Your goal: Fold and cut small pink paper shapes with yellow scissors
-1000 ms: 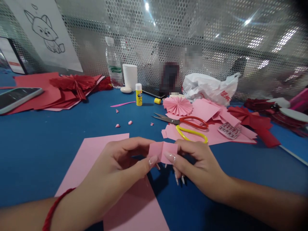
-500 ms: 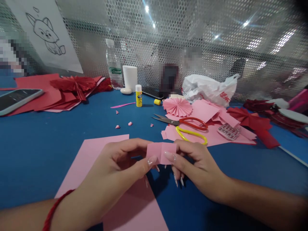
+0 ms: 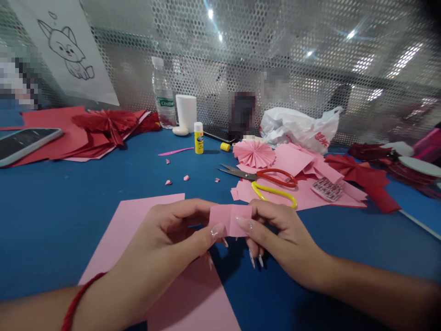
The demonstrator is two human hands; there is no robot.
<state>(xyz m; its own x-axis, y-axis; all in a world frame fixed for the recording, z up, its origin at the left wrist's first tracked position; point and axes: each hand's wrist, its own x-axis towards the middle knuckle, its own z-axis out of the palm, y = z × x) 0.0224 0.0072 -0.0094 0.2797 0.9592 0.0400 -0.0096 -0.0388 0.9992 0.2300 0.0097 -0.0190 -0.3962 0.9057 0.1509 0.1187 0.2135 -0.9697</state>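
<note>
Both hands pinch a small folded pink paper piece above the blue table: left hand grips its left edge, right hand its right, over a pink sheet

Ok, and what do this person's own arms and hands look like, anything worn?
Both forearms are bare, no sleeves in view. The left hand and right hand wear no gloves or visible rings. A red cord bracelet circles the left wrist. The nails are long and pointed, with pale glossy polish.
</note>
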